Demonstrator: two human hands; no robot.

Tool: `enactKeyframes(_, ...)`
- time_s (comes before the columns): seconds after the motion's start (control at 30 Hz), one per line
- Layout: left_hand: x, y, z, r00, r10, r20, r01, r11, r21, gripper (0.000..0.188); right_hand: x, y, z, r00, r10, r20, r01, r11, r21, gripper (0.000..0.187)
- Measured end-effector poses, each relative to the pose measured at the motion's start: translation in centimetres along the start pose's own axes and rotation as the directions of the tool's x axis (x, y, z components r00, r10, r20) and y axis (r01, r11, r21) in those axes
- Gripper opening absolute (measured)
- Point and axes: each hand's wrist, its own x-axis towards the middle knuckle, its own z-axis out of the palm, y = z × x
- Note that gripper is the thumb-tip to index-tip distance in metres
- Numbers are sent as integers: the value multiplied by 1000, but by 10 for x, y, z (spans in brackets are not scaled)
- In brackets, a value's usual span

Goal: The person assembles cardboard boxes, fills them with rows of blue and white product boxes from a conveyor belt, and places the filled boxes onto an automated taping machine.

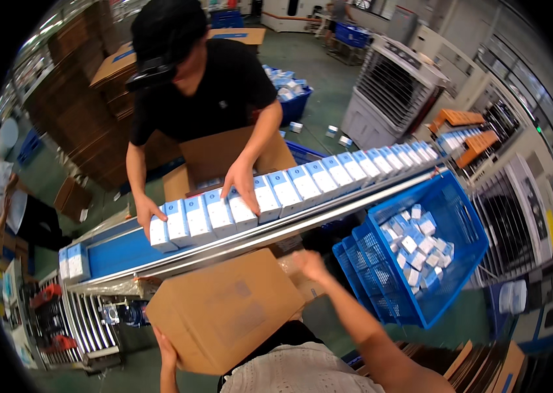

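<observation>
A brown cardboard box (224,308) rests tilted against my body, below the near rail of the conveyor. My left hand (166,350) grips its left edge, with the fingers partly hidden. To the right of the box, my right hand (310,265) is near a light brown flap (299,278). Motion blur hides whether its fingers touch the flap. Across the conveyor, a co-worker in a black top spans a row of small white-and-blue cartons (224,213) with both hands.
The blue conveyor belt (119,252) runs from lower left to upper right. At right stands a blue crate (433,308) of loose cartons. Another open cardboard box (217,154) is before the co-worker. Flattened cardboard (479,370) stands at lower right.
</observation>
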Motion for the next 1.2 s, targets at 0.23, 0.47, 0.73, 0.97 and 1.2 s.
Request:
enactKeyframes(0.23,-2,33,-26,742,-257,619,661,437,-611,64,-90,-68,-23,798,-231,556,-201,769,607,41)
enactKeyframes(0.47,42,94,121,646,-179,742,685,566,-459,73,-132,-142,-87,711,-459,533,312,885,345,35)
enactKeyframes(0.73,41,195,218,949,-15,315,73,982,-175,49,-93,-81,32,499,-743,446,671,657,344,30)
enactKeyframes(0.97,22,272,307,988,-139,64,111,937,333,39,26,178,-204,773,-518,367,620,494,-610,45)
enactKeyframes(1.2,4,252,304,987,-154,50,137,959,248,35,58,227,-184,617,114,779,229,921,-316,76)
